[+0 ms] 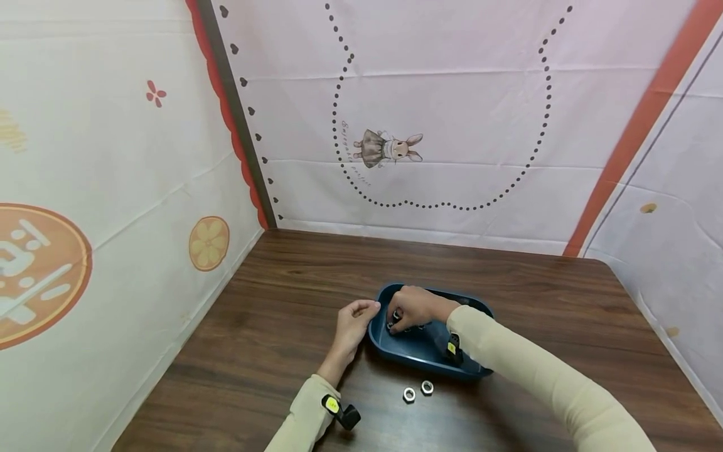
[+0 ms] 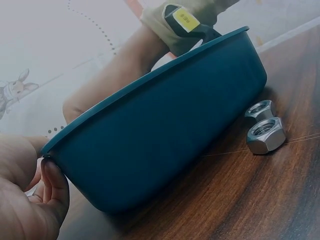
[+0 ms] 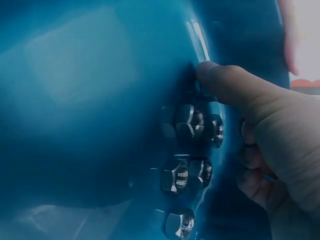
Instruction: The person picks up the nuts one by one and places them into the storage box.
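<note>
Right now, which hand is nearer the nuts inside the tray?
Right. The right hand is down inside the tray, fingers close beside the nuts. The left hand is farther off, pinching the rim at the tray's left end.

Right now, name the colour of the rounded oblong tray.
The rounded oblong tray is dark teal-blue, clearest in the left wrist view.

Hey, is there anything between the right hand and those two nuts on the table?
Yes, the near wall of the blue tray. The right hand is down inside it; both nuts lie on the table outside that wall.
</note>
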`<state>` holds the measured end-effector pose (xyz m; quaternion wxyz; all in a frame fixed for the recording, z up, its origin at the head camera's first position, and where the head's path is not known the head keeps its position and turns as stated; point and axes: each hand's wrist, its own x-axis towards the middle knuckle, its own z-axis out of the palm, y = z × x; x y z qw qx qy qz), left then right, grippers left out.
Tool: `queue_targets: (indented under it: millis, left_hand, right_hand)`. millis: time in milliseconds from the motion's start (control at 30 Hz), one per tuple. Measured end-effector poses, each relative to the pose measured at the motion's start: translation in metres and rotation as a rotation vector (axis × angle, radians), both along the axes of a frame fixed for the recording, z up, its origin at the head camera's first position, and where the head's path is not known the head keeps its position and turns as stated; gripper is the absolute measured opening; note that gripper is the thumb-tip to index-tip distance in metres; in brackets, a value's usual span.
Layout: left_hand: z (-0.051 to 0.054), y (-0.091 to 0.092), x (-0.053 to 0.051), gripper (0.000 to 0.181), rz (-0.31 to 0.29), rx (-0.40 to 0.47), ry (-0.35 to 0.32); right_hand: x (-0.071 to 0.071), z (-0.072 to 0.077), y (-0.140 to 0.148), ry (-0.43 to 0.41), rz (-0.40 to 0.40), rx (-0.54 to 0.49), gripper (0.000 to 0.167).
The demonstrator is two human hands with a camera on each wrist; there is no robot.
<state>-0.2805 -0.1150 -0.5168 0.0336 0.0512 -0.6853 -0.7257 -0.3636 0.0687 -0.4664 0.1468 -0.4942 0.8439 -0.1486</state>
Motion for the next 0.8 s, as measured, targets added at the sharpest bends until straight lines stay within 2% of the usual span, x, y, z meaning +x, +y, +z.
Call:
queue_targets:
  millis: [167,267,367,467,567,667,800]
  left_hand:
    - [-0.002,0.002,0.0,0.03,-0.003,0.003,0.005]
    - [-0.001,0.001,0.0,0.03,-0.002,0.006,0.003]
    - [-0.001,0.0,0.0,0.03,0.001,0.008,-0.001]
    - [0.0,0.001,0.0,0.029,0.002,0.007,-0.006]
    - [0.0,0.001,0.0,0.029,0.004,0.004,-0.008]
    - [-0.002,0.001,-0.001,0.03,0.011,0.008,-0.011]
    - [-0.002,0.002,-0.001,0.03,0.014,0.006,-0.011]
  right_hand:
    - [0.003,0.004,0.003,0.014,-0.011,-0.019,0.017]
    - [0.008,0.019,0.011,0.047,-0.068,-0.063,0.022]
    - [0.021,0.04,0.022,0.131,-0.145,-0.119,0.024]
    - [0.04,0.055,0.034,0.238,-0.211,-0.189,0.022]
    - [0.062,0.06,0.045,0.288,-0.281,-0.27,0.017]
    - [0.086,0.056,0.051,0.271,-0.362,-0.349,0.012]
    - [0.124,0.04,0.053,0.226,-0.426,-0.448,0.005]
